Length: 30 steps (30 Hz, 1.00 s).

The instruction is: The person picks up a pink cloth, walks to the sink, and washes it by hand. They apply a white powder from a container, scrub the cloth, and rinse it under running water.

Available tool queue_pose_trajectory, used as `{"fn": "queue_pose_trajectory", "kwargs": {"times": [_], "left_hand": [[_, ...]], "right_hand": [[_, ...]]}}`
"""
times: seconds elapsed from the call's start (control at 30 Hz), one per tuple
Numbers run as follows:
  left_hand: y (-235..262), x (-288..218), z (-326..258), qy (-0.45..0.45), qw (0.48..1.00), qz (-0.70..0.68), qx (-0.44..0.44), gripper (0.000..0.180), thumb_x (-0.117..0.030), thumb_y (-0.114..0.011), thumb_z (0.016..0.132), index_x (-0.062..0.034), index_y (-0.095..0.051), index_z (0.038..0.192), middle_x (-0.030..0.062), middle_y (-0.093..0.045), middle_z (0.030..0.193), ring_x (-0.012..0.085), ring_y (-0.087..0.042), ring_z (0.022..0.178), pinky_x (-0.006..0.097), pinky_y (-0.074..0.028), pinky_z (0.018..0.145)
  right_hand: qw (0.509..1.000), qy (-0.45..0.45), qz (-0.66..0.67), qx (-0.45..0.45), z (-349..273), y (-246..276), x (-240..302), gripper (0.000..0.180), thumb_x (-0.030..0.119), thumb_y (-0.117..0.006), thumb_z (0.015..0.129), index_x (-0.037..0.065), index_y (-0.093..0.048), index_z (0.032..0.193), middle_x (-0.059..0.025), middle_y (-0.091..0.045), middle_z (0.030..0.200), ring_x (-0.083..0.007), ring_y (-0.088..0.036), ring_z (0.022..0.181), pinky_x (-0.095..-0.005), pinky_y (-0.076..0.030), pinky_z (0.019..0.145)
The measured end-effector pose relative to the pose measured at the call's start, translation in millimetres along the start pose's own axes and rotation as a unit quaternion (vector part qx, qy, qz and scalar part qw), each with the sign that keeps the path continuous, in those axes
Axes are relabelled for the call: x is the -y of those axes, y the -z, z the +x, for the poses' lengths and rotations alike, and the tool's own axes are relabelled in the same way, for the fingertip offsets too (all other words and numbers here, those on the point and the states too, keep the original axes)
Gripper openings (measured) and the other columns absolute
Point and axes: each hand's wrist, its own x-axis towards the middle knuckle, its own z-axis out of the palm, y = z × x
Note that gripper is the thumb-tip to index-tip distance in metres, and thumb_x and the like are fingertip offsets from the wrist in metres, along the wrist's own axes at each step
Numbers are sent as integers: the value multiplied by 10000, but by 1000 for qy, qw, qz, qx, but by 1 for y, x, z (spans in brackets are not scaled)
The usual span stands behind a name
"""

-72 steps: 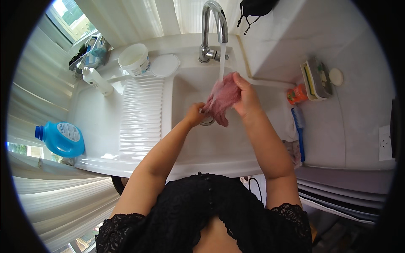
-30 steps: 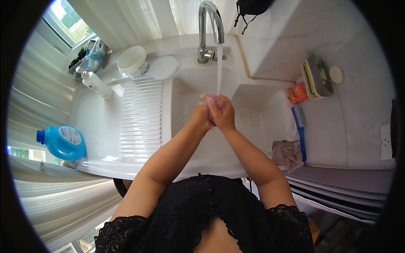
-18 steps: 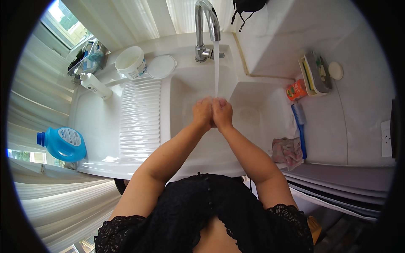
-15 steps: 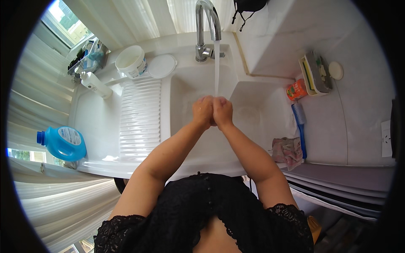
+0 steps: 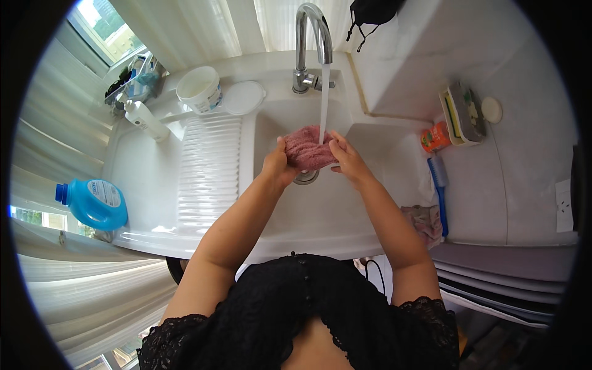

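Observation:
A pink cloth (image 5: 304,152) is spread between my hands under a stream of water. Its left edge is gripped by my left hand (image 5: 279,164), thumb on top. My right hand (image 5: 349,159) grips the right edge, thumb over the cloth and fingers partly apart. The water falls onto the cloth from the chrome tap (image 5: 314,24) at the back of the white sink (image 5: 290,213). Below the cloth, part of the round drain (image 5: 306,178) shows; the rest is hidden.
Left of the basin are a ribbed washboard (image 5: 209,166), a blue detergent jug (image 5: 92,203), a white bottle (image 5: 146,121), a white tub (image 5: 198,89) and its lid (image 5: 244,97). On the right lie a blue brush (image 5: 438,185), an orange container (image 5: 435,137) and a stained cloth (image 5: 425,223).
My hands were pressed together below the stream. They have moved apart, and the pink cloth is now opened out between them under the water. The view has shifted slightly.

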Motion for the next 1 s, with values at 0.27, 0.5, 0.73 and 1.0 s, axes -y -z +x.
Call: {"fn": "queue_pose_trajectory", "kwargs": {"times": [0.27, 0.5, 0.73, 1.0], "left_hand": [[-15, 10, 11, 45, 994, -78, 58, 522, -445, -274, 1012, -41, -418, 1308, 151, -546, 1232, 348, -545, 1130, 517, -439, 1003], [-33, 18, -13, 61, 979, 88, 172, 429, -413, -400, 995, -70, -465, 1244, 119, -589, 1149, 290, -590, 1061, 488, -510, 891], [-25, 15, -27, 77, 958, 182, 209, 345, -295, -471, 985, -80, -463, 1254, 122, -584, 1161, 278, -594, 1061, 456, -520, 882], [-10, -30, -34, 42, 973, 167, 154, 384, -284, -475, 986, -51, -452, 1290, 124, -579, 1214, 268, -596, 1092, 440, -504, 944]], "right_hand": [[909, 276, -291, 112, -42, -3, -15, 531, 235, -650, 850, 87, -493, 1335, -198, -517, 1296, -354, -487, 1194, -399, -389, 1007], [998, 22, -14, -60, -34, 18, 5, 501, 403, -703, 818, -1, -607, 1097, -113, -647, 1013, -182, -577, 1005, -334, -465, 858], [993, -51, 34, -102, -22, 1, -14, 322, 296, -687, 828, 8, -623, 955, -43, -629, 841, -123, -599, 801, -260, -466, 677], [988, -23, -3, -156, -14, 52, -22, 279, 293, -639, 852, 41, -640, 972, -24, -646, 864, -128, -607, 789, -297, -493, 679]]}}
